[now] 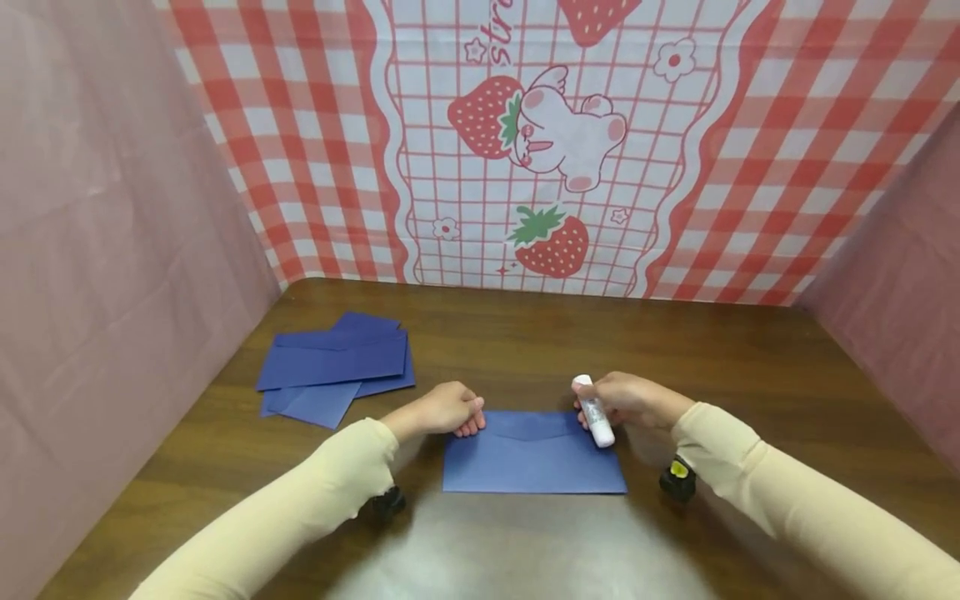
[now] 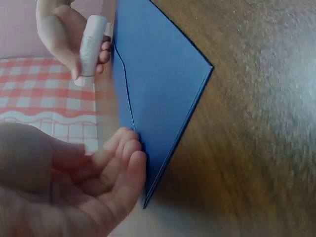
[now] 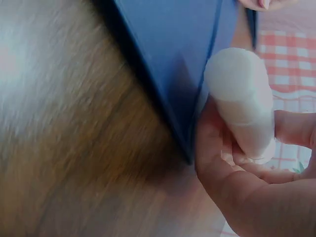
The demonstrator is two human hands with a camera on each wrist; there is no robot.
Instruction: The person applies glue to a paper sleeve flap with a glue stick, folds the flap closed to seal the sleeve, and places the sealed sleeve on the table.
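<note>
A blue envelope (image 1: 534,465) lies on the wooden table in front of me, its flap edge on the far side. My left hand (image 1: 447,408) rests at its far left corner; in the left wrist view the loosely bent fingers (image 2: 129,153) touch the flap side, the thumb apart from them. Over the far right corner, my right hand (image 1: 626,398) holds a white glue stick (image 1: 595,414) between thumb and fingers. The glue stick (image 3: 244,98) is tilted, and one rounded white end faces the right wrist camera. Whether it is capped I cannot tell.
Several more blue envelopes (image 1: 330,362) lie in an overlapping, fanned pile at the back left of the table (image 1: 480,325). A red-and-white strawberry-print cloth (image 1: 555,167) hangs behind the table. Pink cloth (image 1: 112,208) flanks both sides.
</note>
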